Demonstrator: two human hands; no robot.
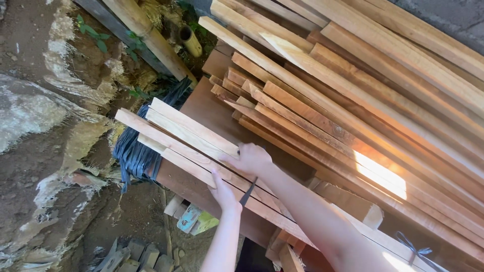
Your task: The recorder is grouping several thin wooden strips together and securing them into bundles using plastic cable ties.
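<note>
Pale sawn wooden slats (176,132), long and flat, lie in a small bundle across the near edge of a brown board bench (206,113), their cut ends jutting out over the dirt ground (45,166). Both hands are on this bundle. The right hand (250,158) rests on top of the slats with its fingers curled down and closed over the upper edge of one, and a thin dark tool (248,192), whose kind I cannot tell, shows just under it. The left hand (223,193) presses against the near side of the lower slats, fingers together and laid flat. Behind the bundle a large stack of longer reddish and yellow wooden planks (353,100) slopes across the bench. A bunch of dark blue plastic strapping (132,153) hangs just beside the slat ends
</note>
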